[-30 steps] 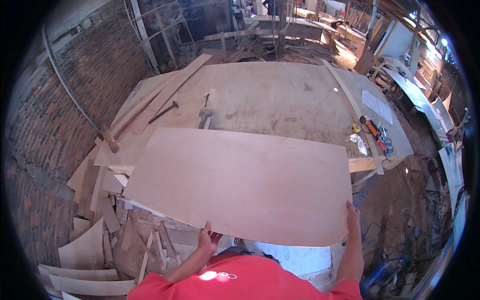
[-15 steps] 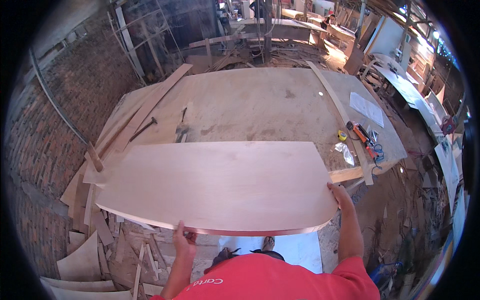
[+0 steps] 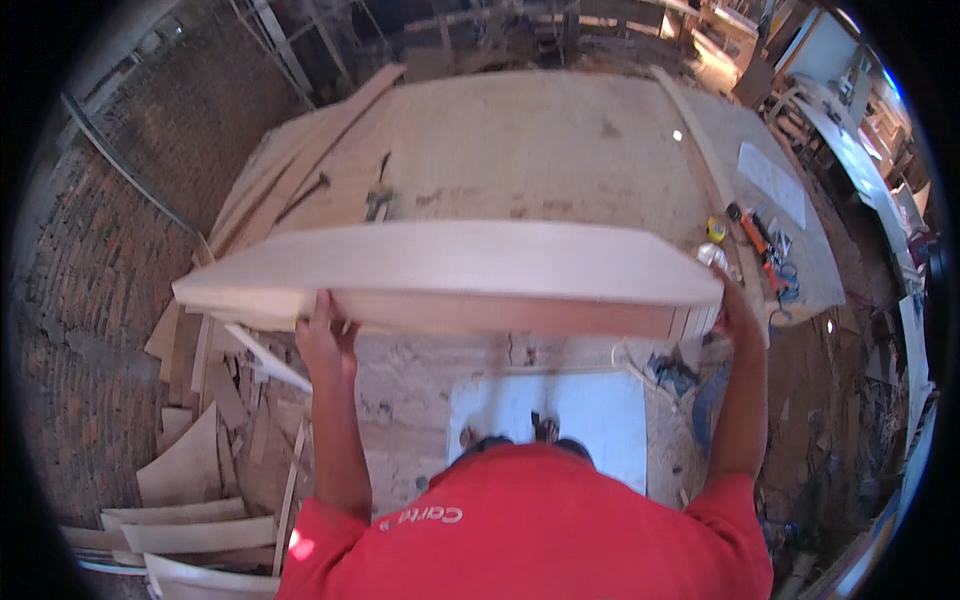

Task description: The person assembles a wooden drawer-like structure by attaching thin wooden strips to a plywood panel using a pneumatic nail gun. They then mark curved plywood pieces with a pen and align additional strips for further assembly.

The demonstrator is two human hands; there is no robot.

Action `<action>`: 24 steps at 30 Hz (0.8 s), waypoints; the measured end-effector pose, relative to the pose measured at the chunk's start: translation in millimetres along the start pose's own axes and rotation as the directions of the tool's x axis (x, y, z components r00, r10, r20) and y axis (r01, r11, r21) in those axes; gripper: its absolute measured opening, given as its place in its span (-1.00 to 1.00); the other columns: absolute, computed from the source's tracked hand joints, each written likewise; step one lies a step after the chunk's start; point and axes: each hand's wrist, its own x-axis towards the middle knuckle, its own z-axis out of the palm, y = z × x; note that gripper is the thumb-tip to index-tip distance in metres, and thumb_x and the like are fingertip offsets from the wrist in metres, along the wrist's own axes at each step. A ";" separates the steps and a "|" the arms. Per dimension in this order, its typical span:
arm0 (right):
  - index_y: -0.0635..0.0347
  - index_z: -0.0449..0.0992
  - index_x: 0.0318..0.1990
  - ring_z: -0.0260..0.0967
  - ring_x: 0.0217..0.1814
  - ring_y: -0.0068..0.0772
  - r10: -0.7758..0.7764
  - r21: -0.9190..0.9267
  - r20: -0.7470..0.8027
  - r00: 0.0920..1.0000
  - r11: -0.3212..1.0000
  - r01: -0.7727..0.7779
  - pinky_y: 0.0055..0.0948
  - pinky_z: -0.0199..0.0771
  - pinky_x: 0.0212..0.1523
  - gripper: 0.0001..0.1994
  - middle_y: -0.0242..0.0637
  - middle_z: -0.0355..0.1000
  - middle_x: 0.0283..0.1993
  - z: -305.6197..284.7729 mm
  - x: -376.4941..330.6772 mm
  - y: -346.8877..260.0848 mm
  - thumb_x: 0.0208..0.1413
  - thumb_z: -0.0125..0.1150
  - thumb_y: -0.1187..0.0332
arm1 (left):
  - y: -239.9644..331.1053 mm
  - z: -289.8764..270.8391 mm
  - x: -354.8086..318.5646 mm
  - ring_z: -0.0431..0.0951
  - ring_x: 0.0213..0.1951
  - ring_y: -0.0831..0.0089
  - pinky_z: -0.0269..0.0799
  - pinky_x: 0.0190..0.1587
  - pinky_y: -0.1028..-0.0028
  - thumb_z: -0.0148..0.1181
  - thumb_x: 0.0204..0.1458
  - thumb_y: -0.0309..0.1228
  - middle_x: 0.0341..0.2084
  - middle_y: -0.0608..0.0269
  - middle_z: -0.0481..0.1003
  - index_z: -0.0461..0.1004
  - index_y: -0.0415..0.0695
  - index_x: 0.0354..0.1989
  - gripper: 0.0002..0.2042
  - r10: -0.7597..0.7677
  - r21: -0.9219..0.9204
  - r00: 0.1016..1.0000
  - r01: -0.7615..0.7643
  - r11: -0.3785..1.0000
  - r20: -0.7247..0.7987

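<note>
A large pale wooden panel with a slanted far corner on each side is held at the front of the worktable. Its near edge is raised toward me, so the thick reddish side face shows. My left hand grips that near edge left of the middle, fingertips up against the side. At the right end my right hand is wrapped round the panel's corner; part of its grip is hidden. Whether the far edge rests on the tabletop I cannot tell.
On the table lie a hammer, a yellow tape measure, an orange power tool, paper sheets and long wooden strips. A brick wall rises at left. Offcuts litter the floor at lower left.
The panel has moved away from me and its near edge has tipped up, with both hands still holding it. The whole view has shifted downward, showing more of the floor.
</note>
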 end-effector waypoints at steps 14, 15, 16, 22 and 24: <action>0.14 0.52 0.28 0.41 -0.27 -0.62 -0.763 -0.252 -0.325 0.559 0.639 0.727 -0.60 0.37 -0.25 -0.60 -0.36 0.56 -0.20 56.6 -156.4 -112.8 0.45 0.04 0.17 | 18.9 36.1 6.5 0.59 -0.07 0.21 0.71 -0.19 0.19 0.35 0.19 -0.38 0.00 0.15 0.47 0.31 -0.08 0.16 -0.57 -0.011 -0.072 0.986 0.023 0.997 0.164; 0.17 0.55 0.24 0.39 -0.29 -0.63 -0.768 -0.241 -0.264 0.583 0.638 0.732 -0.61 0.36 -0.26 -0.62 -0.37 0.54 -0.23 78.6 -174.4 -119.0 0.45 0.03 0.18 | 19.0 30.8 8.3 0.57 0.00 0.16 0.71 -0.11 0.16 0.34 0.19 -0.38 0.07 0.13 0.44 0.31 -0.08 0.20 -0.55 -0.024 -0.069 0.982 0.038 0.997 0.186; 0.20 0.57 0.20 0.36 -0.31 -0.64 -0.769 -0.226 -0.198 0.608 0.639 0.735 -0.61 0.34 -0.28 -0.63 -0.38 0.52 -0.26 102.1 -189.7 -123.5 0.46 0.01 0.19 | 19.1 25.6 6.3 0.57 0.01 0.16 0.71 -0.12 0.16 0.34 0.20 -0.38 0.07 0.13 0.44 0.31 -0.09 0.20 -0.55 -0.036 -0.057 0.983 0.047 0.997 0.179; 0.32 0.68 -0.13 0.52 -0.28 -0.58 -0.476 -0.058 0.495 0.726 0.816 0.575 -0.52 0.54 -0.32 -0.66 -0.29 0.56 -0.29 220.4 -237.8 -111.4 0.37 0.16 0.17 | 15.4 0.5 -22.8 0.66 -0.14 0.24 0.77 -0.29 0.21 0.33 0.20 -0.42 -0.07 0.10 0.51 0.22 -0.11 0.16 -0.55 -0.096 -0.037 0.985 0.103 0.994 0.143; 0.34 0.66 -0.14 0.53 -0.34 -0.57 -0.356 -0.042 0.641 0.681 0.869 0.493 -0.56 0.55 -0.35 -0.72 -0.27 0.56 -0.33 247.6 -236.4 -101.8 0.31 0.24 0.25 | 11.3 -9.4 -29.3 0.66 -0.13 0.24 0.77 -0.29 0.21 0.33 0.20 -0.42 -0.07 0.09 0.51 0.21 -0.11 0.16 -0.54 -0.112 -0.034 0.980 0.119 0.992 0.163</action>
